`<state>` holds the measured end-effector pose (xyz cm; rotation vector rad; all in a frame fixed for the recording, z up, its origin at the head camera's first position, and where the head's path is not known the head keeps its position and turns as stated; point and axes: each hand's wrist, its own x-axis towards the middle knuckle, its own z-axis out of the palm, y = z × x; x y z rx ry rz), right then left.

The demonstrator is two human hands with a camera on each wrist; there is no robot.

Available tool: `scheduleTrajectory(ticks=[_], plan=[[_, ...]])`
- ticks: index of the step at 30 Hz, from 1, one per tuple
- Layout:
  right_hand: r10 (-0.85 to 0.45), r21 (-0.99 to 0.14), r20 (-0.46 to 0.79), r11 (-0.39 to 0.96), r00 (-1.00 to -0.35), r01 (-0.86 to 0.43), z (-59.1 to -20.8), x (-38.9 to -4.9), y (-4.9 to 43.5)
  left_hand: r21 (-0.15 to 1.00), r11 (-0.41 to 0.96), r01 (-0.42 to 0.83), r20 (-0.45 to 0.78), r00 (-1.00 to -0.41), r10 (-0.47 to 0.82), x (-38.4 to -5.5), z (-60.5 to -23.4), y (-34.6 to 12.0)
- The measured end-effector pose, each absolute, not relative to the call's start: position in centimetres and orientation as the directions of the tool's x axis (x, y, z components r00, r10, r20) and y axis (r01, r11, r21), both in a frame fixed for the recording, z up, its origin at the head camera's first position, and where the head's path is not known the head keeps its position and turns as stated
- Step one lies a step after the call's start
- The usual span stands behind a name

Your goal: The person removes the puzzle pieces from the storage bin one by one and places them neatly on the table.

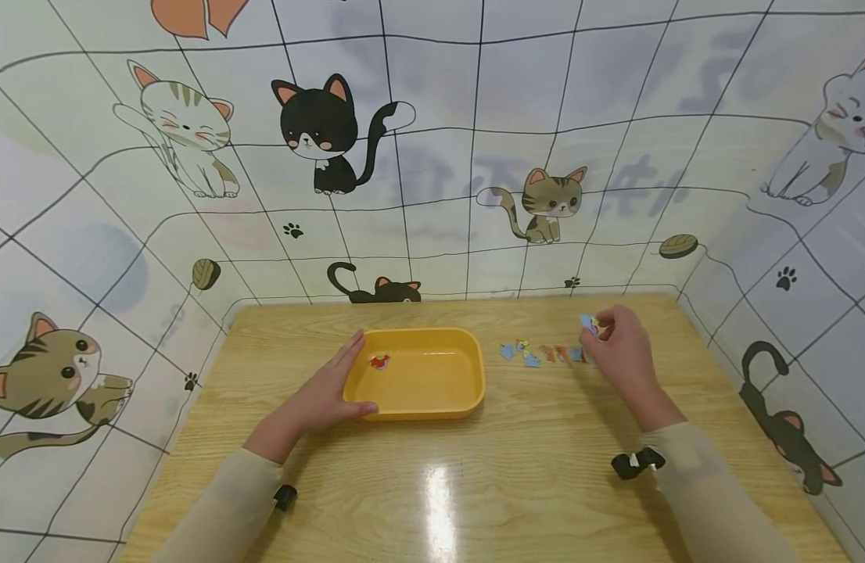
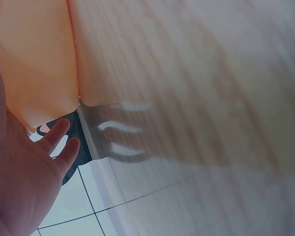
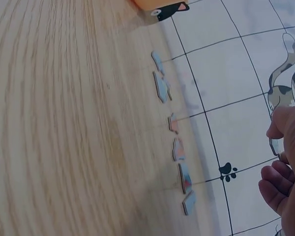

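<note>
A yellow rectangular tray [image 1: 432, 383] stands left of the table's middle in the head view, one small red puzzle piece [image 1: 379, 362] inside it. My left hand [image 1: 328, 395] grips the tray's left end, thumb along the front side and fingers at the back corner. Farther right, my right hand [image 1: 624, 349] pinches a light-blue puzzle piece [image 1: 586, 322] between thumb and fingertips. That piece shows edge-on in the right wrist view. Just below and left of this hand lies a loose row of blue and orange puzzle pieces [image 3: 160, 87], partly hidden by the hand in the head view.
The wooden table [image 1: 376, 485] ends at the back against a white cloth wall [image 1: 439, 234] printed with cats and grid lines. Similar cloth rises at both sides. A bright light reflection lies on the table before the tray.
</note>
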<state>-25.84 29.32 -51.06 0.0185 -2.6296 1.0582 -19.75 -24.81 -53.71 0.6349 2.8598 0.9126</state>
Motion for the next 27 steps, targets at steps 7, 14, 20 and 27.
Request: scheduleTrajectory(ticks=[7, 14, 20, 27], plan=[[0.143, -0.672, 0.264, 0.736, -0.954, -0.076, -51.6, -25.4, 30.9, 0.565, 0.742, 0.360, 0.052, -0.913, 0.404, -19.8, -53.7, -24.7], [0.155, -0.653, 0.221, 0.756, -0.963, -0.028, -52.2, -24.9, 32.3, 0.565, 0.740, 0.365, 0.056, -0.912, 0.407, -19.8, -53.7, -24.7], [0.158, -0.649, 0.151, 0.761, -0.976, 0.023, -53.2, -24.9, 32.9, 0.565, 0.744, 0.358, 0.050, -0.914, 0.402, -19.7, -53.7, -24.7], [0.183, -0.649, 0.123, 0.758, -0.976, 0.060, -54.3, -25.2, 33.1, 0.564, 0.747, 0.352, 0.045, -0.916, 0.398, -19.7, -53.7, -24.7]])
